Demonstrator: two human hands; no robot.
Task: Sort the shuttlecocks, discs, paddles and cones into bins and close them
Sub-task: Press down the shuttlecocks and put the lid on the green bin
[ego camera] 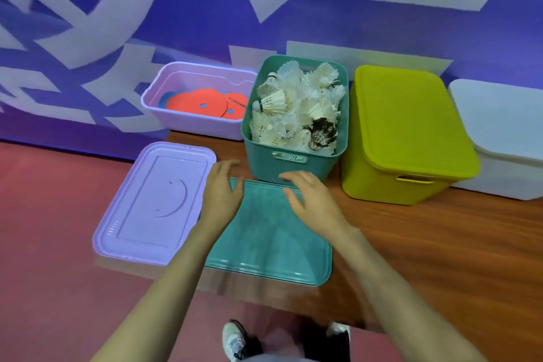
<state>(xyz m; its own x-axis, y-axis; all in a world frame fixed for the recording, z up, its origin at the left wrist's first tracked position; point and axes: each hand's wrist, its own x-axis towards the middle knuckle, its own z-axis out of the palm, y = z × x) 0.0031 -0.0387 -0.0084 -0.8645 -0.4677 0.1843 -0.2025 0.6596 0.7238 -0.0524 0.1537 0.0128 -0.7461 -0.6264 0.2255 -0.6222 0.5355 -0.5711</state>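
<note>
A teal bin (293, 163) stands open on the floor, heaped with white shuttlecocks (296, 106). Its teal lid (264, 241) lies flat in front of it. My left hand (221, 194) hovers over the lid's far left corner with relaxed fingers. My right hand (308, 197) is spread above the lid's far right part, holding nothing. To the left, a lilac bin (202, 123) holds orange discs (202, 103) and has no lid on; the lilac lid (152, 203) lies on the floor in front of it.
A yellow-green bin (408, 138) with its lid on stands right of the teal bin, and a white bin (499, 138) sits beyond it at the frame edge. A blue and white wall runs behind the bins. My shoes (235, 341) show at the bottom.
</note>
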